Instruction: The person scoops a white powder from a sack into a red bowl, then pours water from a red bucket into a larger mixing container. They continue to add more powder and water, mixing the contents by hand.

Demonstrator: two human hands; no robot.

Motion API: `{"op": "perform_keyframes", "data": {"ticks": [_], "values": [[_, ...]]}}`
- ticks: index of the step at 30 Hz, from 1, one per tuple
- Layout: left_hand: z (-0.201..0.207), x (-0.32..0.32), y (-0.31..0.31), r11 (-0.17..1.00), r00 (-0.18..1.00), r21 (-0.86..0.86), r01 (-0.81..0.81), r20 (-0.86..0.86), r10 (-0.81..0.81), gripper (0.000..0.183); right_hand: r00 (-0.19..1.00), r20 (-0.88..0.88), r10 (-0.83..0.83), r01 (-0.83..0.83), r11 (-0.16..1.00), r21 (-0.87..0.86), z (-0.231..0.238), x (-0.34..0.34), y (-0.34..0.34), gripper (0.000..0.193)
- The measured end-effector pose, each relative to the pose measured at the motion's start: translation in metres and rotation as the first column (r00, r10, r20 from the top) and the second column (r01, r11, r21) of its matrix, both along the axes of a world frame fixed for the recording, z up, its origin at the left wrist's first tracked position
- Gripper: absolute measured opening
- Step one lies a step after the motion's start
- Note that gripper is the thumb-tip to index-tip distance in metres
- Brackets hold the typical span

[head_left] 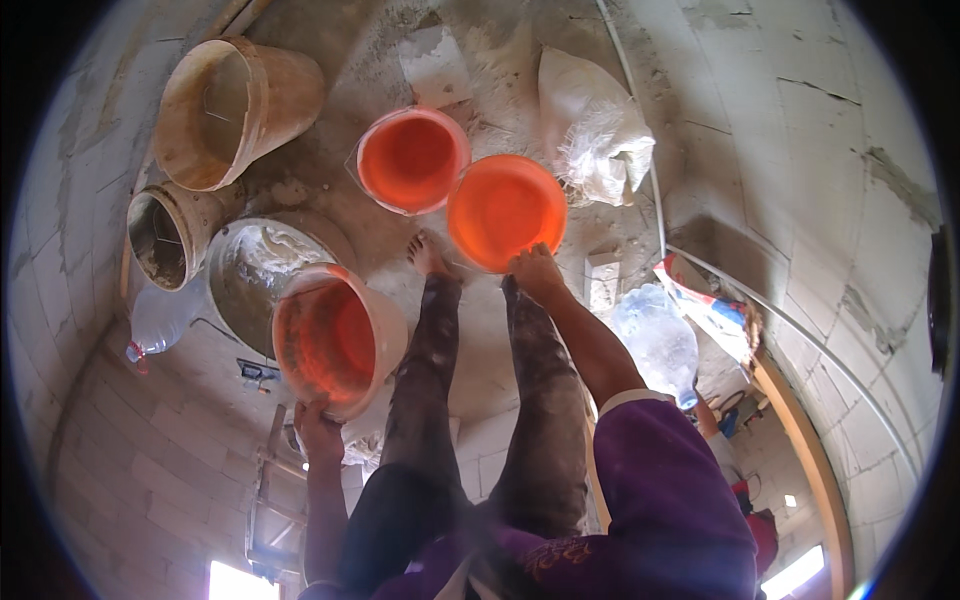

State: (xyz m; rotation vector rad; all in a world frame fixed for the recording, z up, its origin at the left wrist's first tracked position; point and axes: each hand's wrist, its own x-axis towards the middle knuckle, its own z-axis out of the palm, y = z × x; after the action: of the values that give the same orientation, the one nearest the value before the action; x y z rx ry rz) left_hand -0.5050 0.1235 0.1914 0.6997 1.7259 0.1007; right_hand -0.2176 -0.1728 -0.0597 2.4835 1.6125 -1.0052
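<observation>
My left hand [318, 432] grips the lower rim of a tilted, pale-splattered orange bucket [388, 325], whose mouth faces me. It is held beside a round tub [222, 285] with cloudy whitish contents. My right hand [537, 272] has its fingers closed over the near rim of a bright orange bucket [470, 185] in front of my right foot. Just beyond, to the left, another orange bucket [380, 135] with a wire handle stands on the floor. The insides of the orange buckets look mostly bare. My left foot [425, 255] is bare.
Two dirty buckets, a large one [285, 95] and a smaller one [185, 215], lie tipped on the left, near a clear bottle [165, 318]. A white sack [590, 115] sits far right. A large bottle [655, 335] and a block [602, 280] lie right. Another person [765, 540] appears lower right.
</observation>
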Motion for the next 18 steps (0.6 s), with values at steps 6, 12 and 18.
{"op": "perform_keyframes", "data": {"ticks": [6,12,18], "values": [[-0.021,0.009,0.012,0.998,0.994,0.000,-0.062,0.089,0.062,0.044,0.957,0.188,-0.219,0.253,0.950,-0.183,-0.103,-0.031,-0.043,0.017],[-0.022,0.032,0.005,0.999,0.991,0.007,-0.047,0.124,0.045,0.042,0.987,-0.001,-0.164,0.144,0.867,-0.476,-0.121,-0.009,-0.032,0.013],[-0.066,0.096,0.025,0.995,0.966,0.076,0.070,0.244,-0.086,0.049,0.762,-0.040,-0.646,0.619,0.746,-0.247,-0.071,0.003,-0.016,0.016]]}}
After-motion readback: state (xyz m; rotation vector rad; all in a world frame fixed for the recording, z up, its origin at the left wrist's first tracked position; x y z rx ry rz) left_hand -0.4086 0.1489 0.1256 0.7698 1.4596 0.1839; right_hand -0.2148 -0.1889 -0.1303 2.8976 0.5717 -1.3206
